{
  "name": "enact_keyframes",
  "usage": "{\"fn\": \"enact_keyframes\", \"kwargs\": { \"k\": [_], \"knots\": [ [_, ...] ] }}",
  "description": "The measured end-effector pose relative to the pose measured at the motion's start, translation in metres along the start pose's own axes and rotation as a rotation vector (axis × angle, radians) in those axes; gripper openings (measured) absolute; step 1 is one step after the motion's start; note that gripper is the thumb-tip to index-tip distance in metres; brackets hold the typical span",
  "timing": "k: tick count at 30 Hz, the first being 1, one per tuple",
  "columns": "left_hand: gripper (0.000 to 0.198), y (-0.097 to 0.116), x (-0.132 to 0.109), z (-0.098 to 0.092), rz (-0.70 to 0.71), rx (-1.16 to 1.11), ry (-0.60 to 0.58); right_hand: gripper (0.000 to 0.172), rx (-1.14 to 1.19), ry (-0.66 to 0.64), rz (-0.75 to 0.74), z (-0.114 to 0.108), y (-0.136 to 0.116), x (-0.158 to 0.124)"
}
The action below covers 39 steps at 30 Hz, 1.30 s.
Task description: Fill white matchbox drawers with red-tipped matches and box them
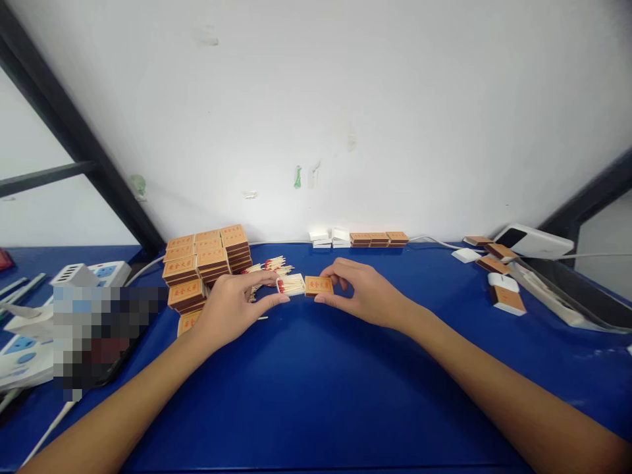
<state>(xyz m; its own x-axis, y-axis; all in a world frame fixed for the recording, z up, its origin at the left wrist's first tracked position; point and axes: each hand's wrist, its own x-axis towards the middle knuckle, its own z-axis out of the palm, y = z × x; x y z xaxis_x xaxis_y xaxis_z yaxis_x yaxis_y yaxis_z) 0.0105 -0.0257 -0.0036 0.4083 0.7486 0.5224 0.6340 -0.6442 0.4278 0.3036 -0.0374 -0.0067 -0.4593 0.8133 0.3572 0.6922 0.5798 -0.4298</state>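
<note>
My left hand [227, 309] pinches a white matchbox tray [291, 284] filled with red-tipped matches, thumb and forefinger on its near and far sides. My right hand [363, 293] pinches the orange matchbox sleeve [318, 285], which sits end to end with the tray. Both are just above the blue table [316, 382]. A loose heap of matches [270, 266] lies right behind the tray. A stack of orange matchboxes [205, 260] stands to the left of my left hand.
White trays [328, 237] and a row of orange boxes [378, 239] line the wall at the back. More boxes and trays [498, 273] lie at the right by a white device [533, 241]. Power strips [91, 273] sit at the left.
</note>
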Motion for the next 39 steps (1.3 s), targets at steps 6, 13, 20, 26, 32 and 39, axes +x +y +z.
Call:
{"fn": "enact_keyframes", "kwargs": {
  "k": [6,13,20,26,32,39],
  "knots": [
    [0.046,0.002,-0.001,0.002,-0.097,-0.105,-0.012,0.034,0.011,0.043,-0.039,0.003,-0.002,-0.001],
    [0.045,-0.002,0.001,0.001,-0.124,-0.194,-0.062,0.035,0.073,0.102,-0.027,0.005,0.001,-0.001],
    [0.044,-0.007,0.002,0.000,-0.125,-0.259,-0.085,0.035,0.138,0.113,-0.005,0.006,-0.001,0.000],
    [0.042,-0.009,0.003,-0.001,-0.144,-0.320,-0.129,0.036,0.505,0.011,0.133,0.011,0.000,0.003],
    [0.042,-0.009,0.003,0.000,-0.185,-0.313,-0.122,0.039,0.580,0.017,0.160,0.018,-0.007,0.001],
    [0.043,0.001,-0.002,0.010,-0.166,-0.364,-0.052,0.051,0.790,0.052,0.265,0.029,-0.036,-0.008]
  ]
}}
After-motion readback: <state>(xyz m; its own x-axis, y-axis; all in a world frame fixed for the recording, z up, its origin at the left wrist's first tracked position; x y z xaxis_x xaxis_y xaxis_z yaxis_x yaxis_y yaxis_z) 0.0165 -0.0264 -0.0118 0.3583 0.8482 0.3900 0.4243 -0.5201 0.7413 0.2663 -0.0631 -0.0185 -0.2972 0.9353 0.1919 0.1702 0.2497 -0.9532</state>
